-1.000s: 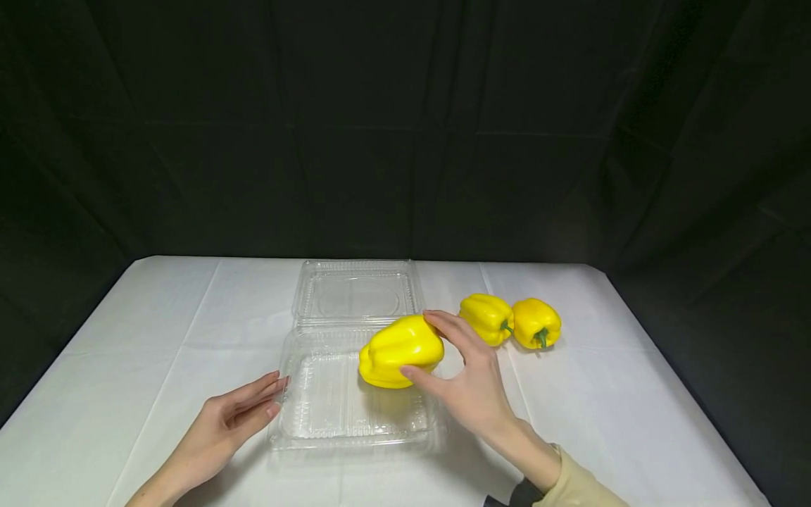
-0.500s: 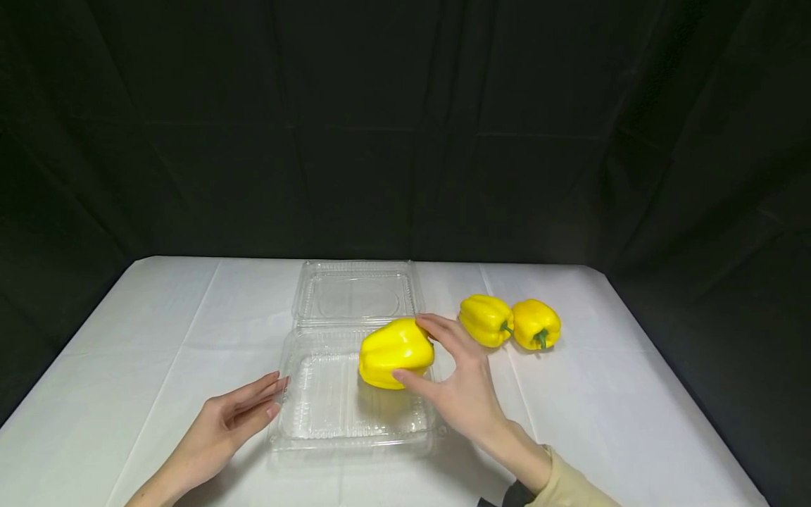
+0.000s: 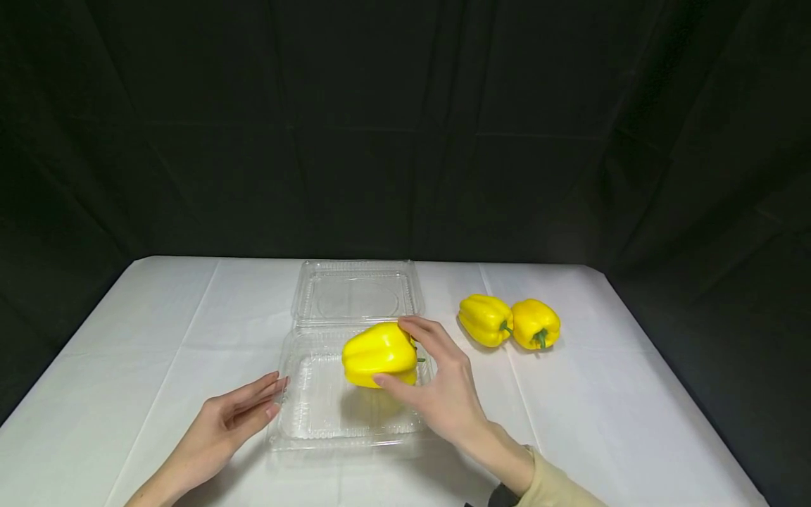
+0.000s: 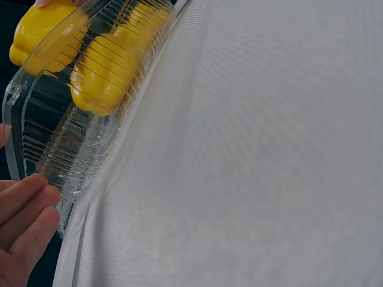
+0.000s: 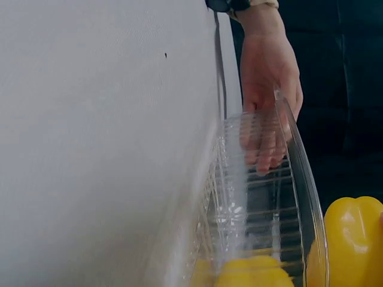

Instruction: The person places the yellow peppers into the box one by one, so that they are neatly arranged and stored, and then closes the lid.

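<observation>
My right hand (image 3: 450, 384) grips a yellow bell pepper (image 3: 380, 355) between thumb and fingers, its green stem toward the palm. The pepper hangs over the base of a clear plastic clamshell container (image 3: 317, 415), its shadow below it. Against the container's left side rest the fairly straight fingers of my left hand (image 3: 234, 422). The left wrist view shows that hand (image 4: 27, 227) beside the ribbed container wall (image 4: 60, 149), with the held pepper (image 4: 45, 33) above the rim. In the right wrist view the held pepper (image 5: 356, 239) is at the lower right, partly cut off.
Two more yellow bell peppers (image 3: 486, 320) (image 3: 536, 324) lie side by side on the white cloth to the right. The container's lid (image 3: 357, 292) lies folded back flat behind the base. A black curtain (image 3: 405, 141) stands behind the table.
My right hand has moved left and slightly down with the bell pepper, bringing it further over the container's base. The left hand and the container stay where they were.
</observation>
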`<state>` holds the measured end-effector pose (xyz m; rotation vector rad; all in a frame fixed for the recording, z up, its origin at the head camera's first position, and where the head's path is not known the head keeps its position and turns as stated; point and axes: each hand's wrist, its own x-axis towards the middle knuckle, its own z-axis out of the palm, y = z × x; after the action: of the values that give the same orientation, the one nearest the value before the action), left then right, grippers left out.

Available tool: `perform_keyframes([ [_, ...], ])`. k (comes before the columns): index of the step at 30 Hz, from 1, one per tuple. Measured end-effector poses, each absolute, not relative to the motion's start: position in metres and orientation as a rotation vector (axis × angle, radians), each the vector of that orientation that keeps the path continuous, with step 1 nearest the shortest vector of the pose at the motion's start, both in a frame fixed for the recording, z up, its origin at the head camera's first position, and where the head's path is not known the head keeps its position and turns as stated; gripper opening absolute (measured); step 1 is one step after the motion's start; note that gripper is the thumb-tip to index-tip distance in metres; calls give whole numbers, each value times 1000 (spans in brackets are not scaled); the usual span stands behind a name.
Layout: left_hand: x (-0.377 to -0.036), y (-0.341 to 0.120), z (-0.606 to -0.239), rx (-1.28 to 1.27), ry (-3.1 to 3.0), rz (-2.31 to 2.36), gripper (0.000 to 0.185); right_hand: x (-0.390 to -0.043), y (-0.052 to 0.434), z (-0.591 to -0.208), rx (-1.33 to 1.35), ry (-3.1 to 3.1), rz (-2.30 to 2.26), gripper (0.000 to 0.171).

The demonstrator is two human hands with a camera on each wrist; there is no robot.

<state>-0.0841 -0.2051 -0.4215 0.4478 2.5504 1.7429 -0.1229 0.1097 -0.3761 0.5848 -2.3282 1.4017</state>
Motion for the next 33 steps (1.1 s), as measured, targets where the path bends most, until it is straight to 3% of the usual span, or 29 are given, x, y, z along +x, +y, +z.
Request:
perform_keyframes([
  [33,-84,-205,-421,427,2555,1728,54,-122,70,-384,543,-2384,1505,65],
])
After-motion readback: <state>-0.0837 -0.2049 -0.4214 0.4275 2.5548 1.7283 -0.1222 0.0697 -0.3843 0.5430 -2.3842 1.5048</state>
